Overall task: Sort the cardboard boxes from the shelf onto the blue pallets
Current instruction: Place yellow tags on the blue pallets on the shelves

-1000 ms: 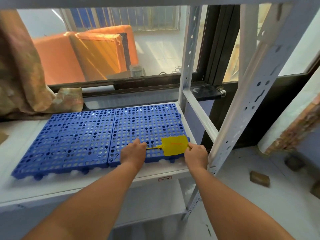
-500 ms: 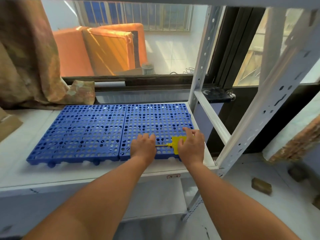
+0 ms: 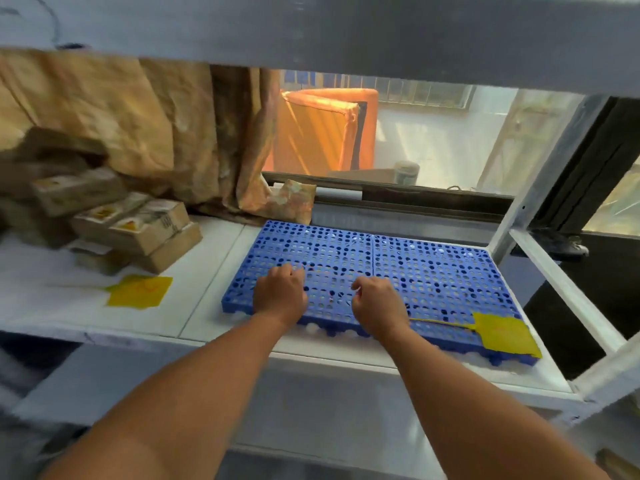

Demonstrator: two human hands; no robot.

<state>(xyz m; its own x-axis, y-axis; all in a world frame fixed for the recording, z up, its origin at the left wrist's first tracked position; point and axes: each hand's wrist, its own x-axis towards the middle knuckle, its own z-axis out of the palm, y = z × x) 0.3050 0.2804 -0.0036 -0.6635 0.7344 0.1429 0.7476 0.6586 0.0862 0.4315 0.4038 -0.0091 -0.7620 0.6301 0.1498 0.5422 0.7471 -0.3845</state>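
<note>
The sorting has, as far as I can judge, not begun yet. The cardboard boxes (image 3: pixel 138 230) lie in a loose pile at the left side of the shelf (image 3: pixel 194 306), just in front of a hanging brownish cloth (image 3: pixel 138 126), and none of them is on the blue pallets (image 3: pixel 433 271). The two pallets lie side by side on the right part of the same shelf, well apart from the pile. They carry only a yellow tag (image 3: pixel 505 336) at the front right corner. A second yellow tag (image 3: pixel 138 291) lies on the bare shelf between the boxes and the pallets. The left hand (image 3: pixel 280 296) and the right hand (image 3: pixel 379 308) are both over the front part of the left pallet. Their fingers are curled inward and I see nothing held in them. I cannot tell whether they touch the grid. So every box is left to move, and the hands would first need to reach left to the pile.
</note>
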